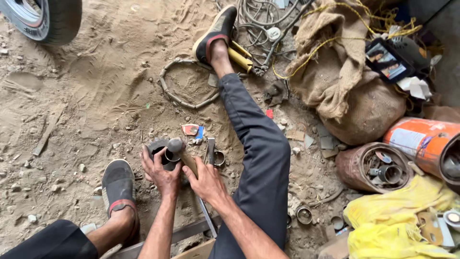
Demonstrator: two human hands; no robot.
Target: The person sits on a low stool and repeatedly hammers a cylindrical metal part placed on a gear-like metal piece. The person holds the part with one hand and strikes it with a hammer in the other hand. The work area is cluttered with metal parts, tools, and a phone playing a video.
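Note:
I sit on sandy ground with my legs spread. My left hand (pixel 160 173) rests on a dark round metal part (pixel 160 152) lying in the sand, fingers around a small ring on it. My right hand (pixel 206 181) grips the wooden handle of a hammer (pixel 178 148), whose grey head sits on top of the round part. A metal ring (pixel 219 158) and a flat metal bar (pixel 211 149) lie just right of my hands.
A tyre (pixel 45 19) is at the top left. A wire hoop (pixel 184 81), cables and yellow-handled pliers (pixel 241 56) lie near my right foot. Burlap sacks (pixel 345 81), a phone (pixel 386 60), an orange can (pixel 424 144), a rusty tin of parts (pixel 378 168) and yellow cloth (pixel 397 220) crowd the right.

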